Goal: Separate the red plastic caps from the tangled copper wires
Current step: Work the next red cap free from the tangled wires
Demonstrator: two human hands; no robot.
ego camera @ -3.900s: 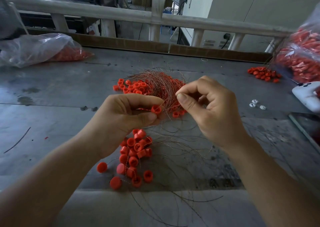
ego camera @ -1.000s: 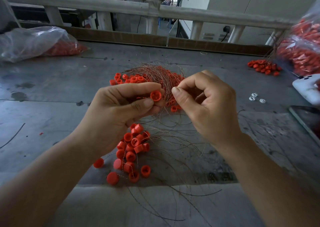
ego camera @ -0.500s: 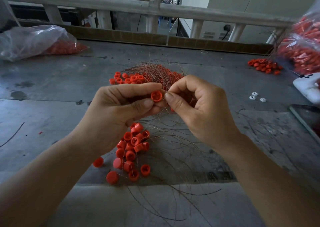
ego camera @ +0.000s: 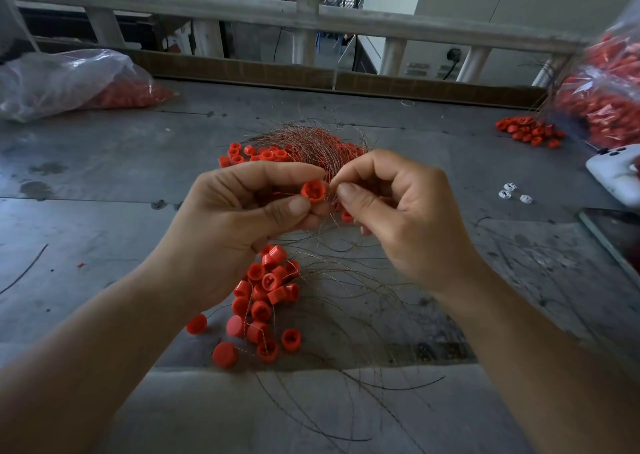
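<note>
My left hand (ego camera: 239, 218) pinches a red plastic cap (ego camera: 313, 191) between thumb and fingers, its hollow side facing me. My right hand (ego camera: 398, 218) is right beside it, thumb and forefinger pinching a thin copper wire (ego camera: 331, 195) at the cap's edge. Behind both hands lies a tangled bundle of copper wires (ego camera: 311, 145) mixed with red caps. Below the hands sits a pile of loose red caps (ego camera: 266, 297), with long loose wires (ego camera: 346, 280) spread over the grey table.
A clear bag of red caps (ego camera: 69, 82) lies at the far left, another bulging bag (ego camera: 606, 100) at the far right with a small cap pile (ego camera: 530, 133) beside it. A white device (ego camera: 616, 173), small white pieces (ego camera: 512, 192) and a railing (ego camera: 311, 13) are also in view.
My right hand has moved left to the cap held in my left hand, and its fingertips now pinch the wire at the cap. The left hand keeps holding the cap.
</note>
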